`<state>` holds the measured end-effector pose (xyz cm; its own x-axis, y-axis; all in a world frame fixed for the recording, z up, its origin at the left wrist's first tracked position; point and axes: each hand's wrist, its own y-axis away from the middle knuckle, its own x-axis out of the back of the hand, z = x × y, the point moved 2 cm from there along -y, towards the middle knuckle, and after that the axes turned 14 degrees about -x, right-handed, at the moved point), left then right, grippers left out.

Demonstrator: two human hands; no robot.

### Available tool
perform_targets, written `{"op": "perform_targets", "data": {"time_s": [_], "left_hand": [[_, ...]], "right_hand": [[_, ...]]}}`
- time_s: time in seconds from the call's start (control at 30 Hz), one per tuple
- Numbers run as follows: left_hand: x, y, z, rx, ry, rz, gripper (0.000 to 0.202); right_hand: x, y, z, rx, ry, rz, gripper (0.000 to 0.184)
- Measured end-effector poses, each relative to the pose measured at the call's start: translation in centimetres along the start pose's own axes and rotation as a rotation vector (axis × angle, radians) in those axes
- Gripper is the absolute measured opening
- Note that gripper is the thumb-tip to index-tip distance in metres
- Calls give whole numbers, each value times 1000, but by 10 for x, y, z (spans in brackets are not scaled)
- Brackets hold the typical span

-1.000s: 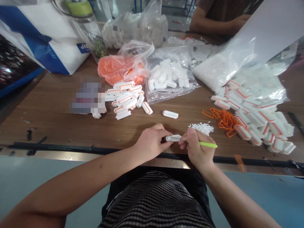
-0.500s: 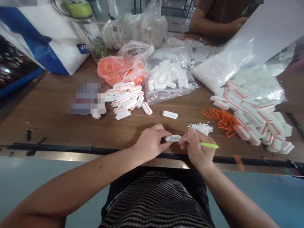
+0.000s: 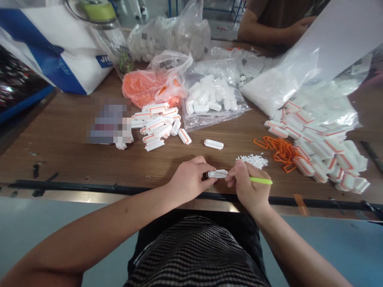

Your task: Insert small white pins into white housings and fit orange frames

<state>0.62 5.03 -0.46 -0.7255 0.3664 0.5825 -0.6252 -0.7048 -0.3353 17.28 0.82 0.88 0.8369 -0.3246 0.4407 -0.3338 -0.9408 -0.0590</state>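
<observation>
Near the table's front edge, my left hand [image 3: 191, 177] is closed on the left end of a white plastic connector housing [image 3: 217, 174], with something dark at that end under the fingers. Rows of small holes show on its upper face. My right hand [image 3: 249, 185] pinches a thin pick with a lime-green handle [image 3: 261, 180], its fine metal tip over the housing's face. Just beyond the right hand is a heap of tiny white pegs [image 3: 254, 160]. A single white housing [image 3: 214, 144] lies apart, farther from me.
White housings with orange seals [image 3: 155, 125] are piled left of centre, more [image 3: 326, 151] at right beside loose orange seal rings [image 3: 278, 151]. Bags of orange rings [image 3: 149, 85], white parts [image 3: 209, 95] and white granules [image 3: 269, 87] stand behind. A bottle [image 3: 110, 44] is back left; a person's forearm [image 3: 269, 34] rests opposite.
The green-handled pick and my right hand have shifted very slightly left. My left hand keeps its hold on the housing, and the piles look the same.
</observation>
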Motion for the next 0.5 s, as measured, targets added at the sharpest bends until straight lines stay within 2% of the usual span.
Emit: {"op": "perform_targets", "data": {"time_s": [0.2, 0.5], "left_hand": [[1, 0, 1, 2, -6, 1, 12], [0, 0, 1, 2, -3, 2, 14]], "right_hand": [[-1, 2, 5, -25, -90, 52, 47], [0, 2, -1, 55, -7, 7, 46]]}}
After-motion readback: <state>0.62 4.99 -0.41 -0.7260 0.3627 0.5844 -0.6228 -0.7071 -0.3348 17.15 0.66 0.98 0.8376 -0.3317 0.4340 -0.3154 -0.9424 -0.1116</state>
